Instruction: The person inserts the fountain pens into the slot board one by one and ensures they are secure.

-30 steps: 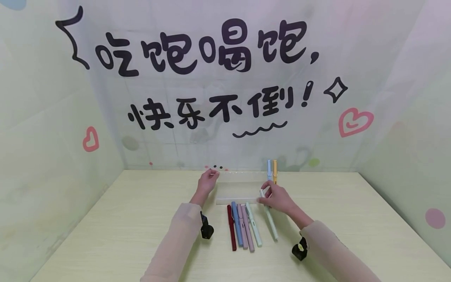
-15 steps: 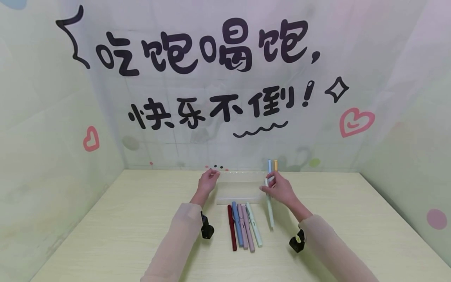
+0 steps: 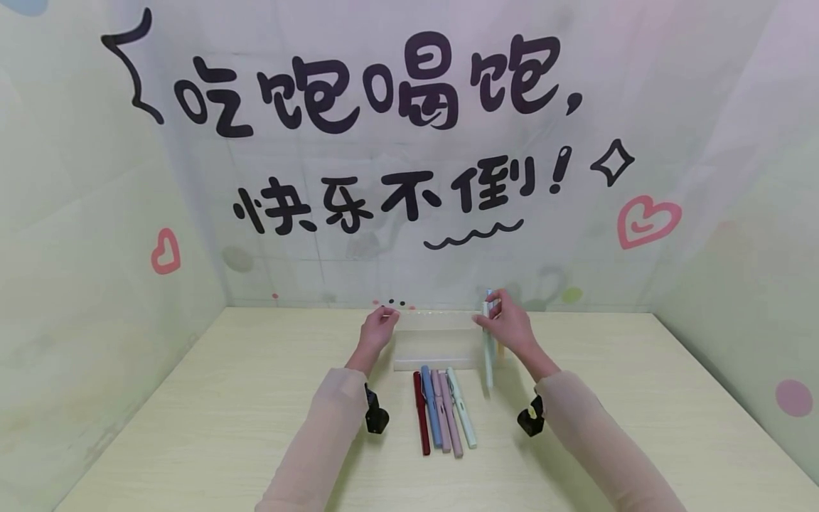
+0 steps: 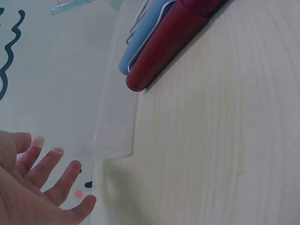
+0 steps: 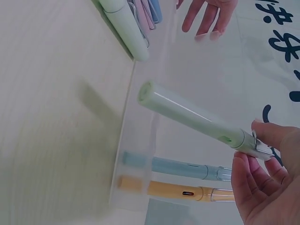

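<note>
A pale green pen (image 5: 192, 115) hangs upright in my right hand (image 3: 510, 328), pinched near its clip between thumb and fingers. It is in front of the right end of a clear plastic pen stand (image 3: 438, 364). Light blue (image 5: 180, 168) and orange (image 5: 171, 189) pens stand in that end, lower parts behind its translucent front strip; in the head view my right hand largely covers them. At the stand's upper left corner, my left hand (image 3: 379, 328) pinches the edge with thumb and forefinger, the other fingers spread.
Several pens lie side by side on the pale wooden table (image 3: 256, 412) before the stand: dark red (image 3: 421, 416), blue (image 3: 431, 409), two mauve (image 3: 446, 412) and pale green (image 3: 462, 409). A printed cloth backdrop (image 3: 358, 270) rises close behind the stand.
My right hand has moved up and away from me with the pale green pen, which swings from slanted to nearly upright before the blue and orange pens. My left hand stays put.
</note>
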`<action>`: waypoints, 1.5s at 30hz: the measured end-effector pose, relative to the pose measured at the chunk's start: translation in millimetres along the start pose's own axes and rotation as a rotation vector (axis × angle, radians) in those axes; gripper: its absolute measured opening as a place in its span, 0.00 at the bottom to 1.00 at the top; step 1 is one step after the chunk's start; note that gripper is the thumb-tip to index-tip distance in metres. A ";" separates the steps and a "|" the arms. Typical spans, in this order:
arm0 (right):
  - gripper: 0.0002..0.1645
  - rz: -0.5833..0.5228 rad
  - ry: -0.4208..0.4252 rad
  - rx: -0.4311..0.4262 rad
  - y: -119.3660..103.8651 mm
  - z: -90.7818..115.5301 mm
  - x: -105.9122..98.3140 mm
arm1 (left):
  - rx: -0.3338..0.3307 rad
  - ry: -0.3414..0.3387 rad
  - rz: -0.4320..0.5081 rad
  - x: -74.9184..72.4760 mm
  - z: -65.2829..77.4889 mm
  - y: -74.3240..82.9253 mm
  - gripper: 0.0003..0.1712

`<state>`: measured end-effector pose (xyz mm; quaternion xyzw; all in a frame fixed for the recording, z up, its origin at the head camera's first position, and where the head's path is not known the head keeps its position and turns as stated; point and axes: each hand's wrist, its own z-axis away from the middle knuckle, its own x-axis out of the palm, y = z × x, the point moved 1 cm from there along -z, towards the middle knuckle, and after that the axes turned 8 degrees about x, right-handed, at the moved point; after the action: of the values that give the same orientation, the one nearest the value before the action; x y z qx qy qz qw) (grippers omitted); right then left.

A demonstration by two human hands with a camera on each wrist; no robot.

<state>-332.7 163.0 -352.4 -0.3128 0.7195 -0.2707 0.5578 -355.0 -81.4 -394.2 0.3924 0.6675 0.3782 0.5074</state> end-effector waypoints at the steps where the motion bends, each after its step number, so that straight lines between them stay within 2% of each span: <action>1: 0.22 0.003 0.008 0.001 -0.9 -1.3 -0.1 | 0.001 0.000 -0.004 0.0 0.2 -0.1 0.14; 8: 0.23 -0.008 0.090 -0.021 -4.7 -7.1 -0.7 | -0.014 -0.001 0.013 1.6 -3.4 -4.0 0.14; 12: 0.23 -0.037 0.116 -0.027 -5.8 -9.1 -0.9 | 0.018 0.004 -0.002 2.9 -8.8 -11.1 0.15; 16: 0.23 -0.043 0.134 -0.036 -6.3 -13.0 -1.3 | 0.020 0.003 -0.004 1.8 -7.2 -9.2 0.16; 17: 0.23 -0.045 0.137 -0.036 -6.7 -13.9 -1.6 | -0.003 -0.007 -0.004 0.6 -4.2 -4.6 0.16; 22: 0.23 -0.047 0.158 -0.030 -9.4 -17.7 -2.8 | 0.008 -0.004 -0.004 -0.5 -0.9 -1.6 0.15; 30: 0.22 -0.053 0.221 -0.050 -9.1 -21.7 -3.7 | 0.004 -0.007 0.028 0.0 -0.1 -1.9 0.14; 38: 0.22 -0.044 0.262 -0.053 -7.4 -25.0 -3.8 | 0.014 -0.004 0.020 0.0 -2.0 -3.6 0.14; 45: 0.20 -0.063 0.254 -0.051 -6.1 -24.1 0.1 | 0.017 0.001 -0.004 -0.2 -0.6 -1.8 0.15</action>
<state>-355.2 159.9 -342.5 -0.3125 0.7807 -0.3073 0.4455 -355.8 -82.4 -395.6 0.3952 0.6717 0.3715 0.5046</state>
